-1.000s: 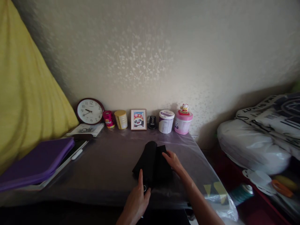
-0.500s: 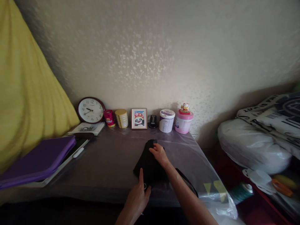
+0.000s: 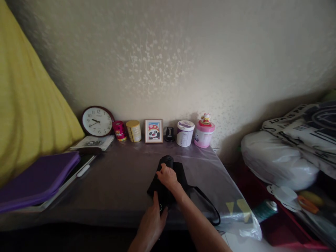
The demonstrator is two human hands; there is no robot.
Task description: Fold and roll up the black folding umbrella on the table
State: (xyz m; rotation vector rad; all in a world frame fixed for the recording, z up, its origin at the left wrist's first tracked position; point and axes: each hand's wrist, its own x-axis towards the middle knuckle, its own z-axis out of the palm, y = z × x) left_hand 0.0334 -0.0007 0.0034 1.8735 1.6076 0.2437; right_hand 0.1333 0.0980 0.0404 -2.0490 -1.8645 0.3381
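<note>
A black cloth item (image 3: 181, 173) lies bunched on the table near its front edge; I cannot make out its exact kind. It has a rounded, rolled part at its far end and a thin black strap (image 3: 208, 203) looping out to the right. My right hand (image 3: 168, 176) is on top of the rolled part, its fingers bent and closed on the cloth. Closer to me, my left hand (image 3: 154, 218) rests against the near left side, index finger stretched forward and thumb apart; its other fingers are hidden. A small pale ring (image 3: 161, 207) shows between thumb and index finger.
Along the wall stand a clock (image 3: 97, 121), pink tin (image 3: 120, 131), yellow-lidded can (image 3: 133, 131), panda picture frame (image 3: 154, 131), white tub (image 3: 185, 133) and pink tub (image 3: 204, 135) with a figurine. A purple folder (image 3: 42, 178) lies left. Right of the table is a white bag (image 3: 278, 159).
My right hand has shifted left and nearer to me over the black cloth. More of the cloth's right side and the strap now show. My left hand stays almost in place.
</note>
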